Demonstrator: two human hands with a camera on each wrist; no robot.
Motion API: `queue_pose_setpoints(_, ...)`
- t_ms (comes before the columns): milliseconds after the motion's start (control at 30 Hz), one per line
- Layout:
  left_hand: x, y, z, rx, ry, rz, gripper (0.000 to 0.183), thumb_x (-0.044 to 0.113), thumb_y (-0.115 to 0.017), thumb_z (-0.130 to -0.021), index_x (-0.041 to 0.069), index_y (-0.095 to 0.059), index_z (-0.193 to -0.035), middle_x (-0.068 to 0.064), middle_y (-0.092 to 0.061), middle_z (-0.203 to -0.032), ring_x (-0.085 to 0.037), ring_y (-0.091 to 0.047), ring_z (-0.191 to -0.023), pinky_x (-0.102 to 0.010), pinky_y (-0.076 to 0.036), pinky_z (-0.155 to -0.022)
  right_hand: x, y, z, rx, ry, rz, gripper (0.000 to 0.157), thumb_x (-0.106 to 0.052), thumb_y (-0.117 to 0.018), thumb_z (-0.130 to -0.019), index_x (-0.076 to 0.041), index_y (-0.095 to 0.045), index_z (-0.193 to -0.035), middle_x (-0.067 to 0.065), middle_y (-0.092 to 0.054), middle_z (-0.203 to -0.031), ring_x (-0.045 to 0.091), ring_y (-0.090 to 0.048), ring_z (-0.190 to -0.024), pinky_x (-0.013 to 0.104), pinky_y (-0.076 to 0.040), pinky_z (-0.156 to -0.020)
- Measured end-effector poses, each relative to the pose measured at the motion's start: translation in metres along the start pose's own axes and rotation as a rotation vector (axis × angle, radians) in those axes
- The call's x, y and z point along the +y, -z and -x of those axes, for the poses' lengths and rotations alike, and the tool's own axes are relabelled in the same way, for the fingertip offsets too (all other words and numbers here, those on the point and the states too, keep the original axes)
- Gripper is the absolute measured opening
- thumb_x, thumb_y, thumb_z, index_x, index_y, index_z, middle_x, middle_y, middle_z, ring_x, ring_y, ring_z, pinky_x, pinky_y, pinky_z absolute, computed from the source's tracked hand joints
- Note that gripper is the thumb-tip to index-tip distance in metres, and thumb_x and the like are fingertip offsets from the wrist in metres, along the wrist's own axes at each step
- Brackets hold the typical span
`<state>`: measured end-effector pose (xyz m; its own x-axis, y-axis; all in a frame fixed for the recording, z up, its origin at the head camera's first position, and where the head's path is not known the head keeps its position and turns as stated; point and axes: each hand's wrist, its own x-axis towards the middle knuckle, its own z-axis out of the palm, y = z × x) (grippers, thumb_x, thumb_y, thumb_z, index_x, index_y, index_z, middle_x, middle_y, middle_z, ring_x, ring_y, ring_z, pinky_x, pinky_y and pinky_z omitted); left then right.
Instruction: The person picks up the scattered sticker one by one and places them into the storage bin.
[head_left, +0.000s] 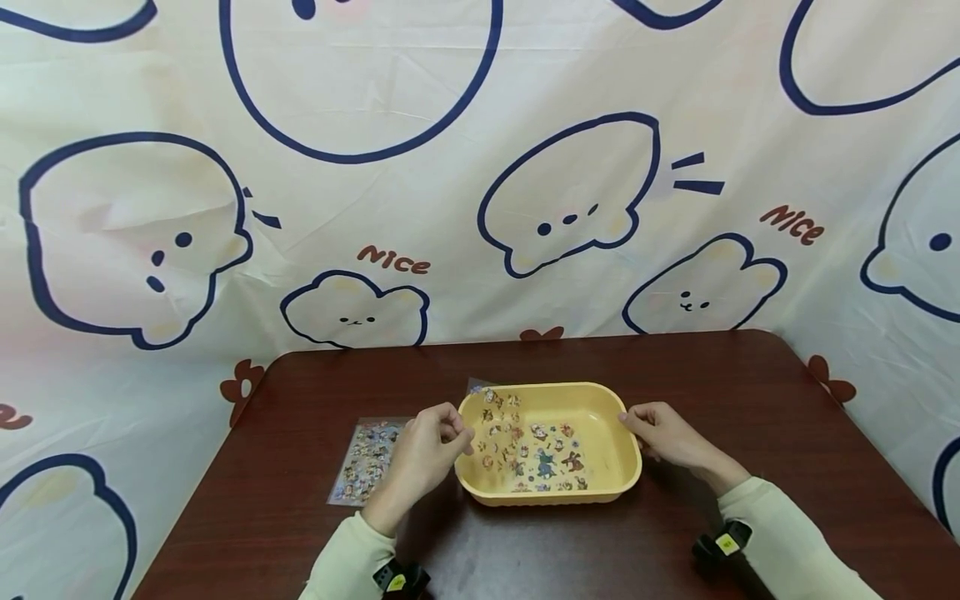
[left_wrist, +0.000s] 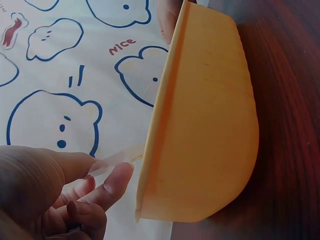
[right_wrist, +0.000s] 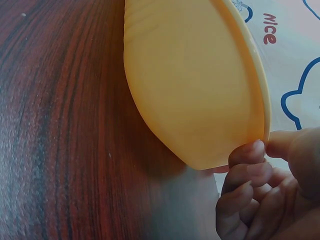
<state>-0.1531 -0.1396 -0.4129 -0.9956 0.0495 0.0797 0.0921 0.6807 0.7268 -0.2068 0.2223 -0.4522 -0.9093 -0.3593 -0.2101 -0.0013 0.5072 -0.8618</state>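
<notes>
A yellow plastic basin [head_left: 603,433] sits on the table. My left hand [head_left: 427,446] is at its left rim and pinches the edge of a clear film [left_wrist: 131,151] between thumb and forefinger. In the head view this reads as a transparent sticker sheet [head_left: 491,433] with small cartoon figures, reaching over the basin's left part. More cartoon stickers [head_left: 545,462] show toward the middle of the basin; whether they are on the same sheet I cannot tell. My right hand [head_left: 670,433] grips the basin's right rim between thumb and curled fingers.
Another clear sheet of colourful stickers [head_left: 367,462] lies on the dark wooden table [head_left: 712,375], left of the basin and partly behind the left forearm. A corner of something transparent [head_left: 477,384] peeks out behind the basin. A printed white cloth [head_left: 450,200] hangs around the table.
</notes>
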Motion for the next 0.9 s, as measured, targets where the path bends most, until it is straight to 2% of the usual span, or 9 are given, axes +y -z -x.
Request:
queue_pose_setpoints(267, -0.002, -0.005, -0.001, 0.006, -0.002, -0.029, 0.021, 0.018, -0.071, -0.094, 0.015, -0.057, -0.078, 0.007, -0.073, -0.067, -0.011, -0.049, -0.050, -0.024, -0.031, -0.048, -0.001, 0.000, 0.000, -0.005, -0.001, -0.005, 0.039, -0.029, -0.045, -0.109, -0.003, -0.056, -0.081, -0.002, -0.049, -0.060, 0.009, -0.041, -0.046, 0.024, -0.037, -0.045)
queue_pose_setpoints(533, 0.000, -0.007, -0.001, -0.017, -0.003, -0.004, 0.021, 0.015, -0.070, -0.094, 0.013, -0.056, -0.079, 0.003, -0.072, -0.067, -0.010, -0.054, -0.052, -0.023, -0.033, -0.047, -0.001, -0.001, 0.000, 0.000, -0.008, -0.001, 0.040, -0.030, -0.047, -0.109, -0.003, -0.056, -0.081, -0.002, -0.049, -0.060, 0.009, -0.041, -0.046, 0.024, -0.037, -0.045)
queue_pose_setpoints(900, 0.002, -0.012, 0.000, 0.010, -0.019, -0.080, 0.023, 0.019, -0.072, -0.092, 0.015, -0.056, -0.077, 0.008, -0.070, -0.066, -0.007, -0.053, -0.053, -0.024, -0.035, -0.050, -0.001, -0.001, 0.000, 0.005, -0.015, -0.002, 0.040, -0.030, -0.047, -0.108, -0.004, -0.055, -0.080, -0.001, -0.048, -0.060, 0.010, -0.041, -0.047, 0.024, -0.038, -0.046)
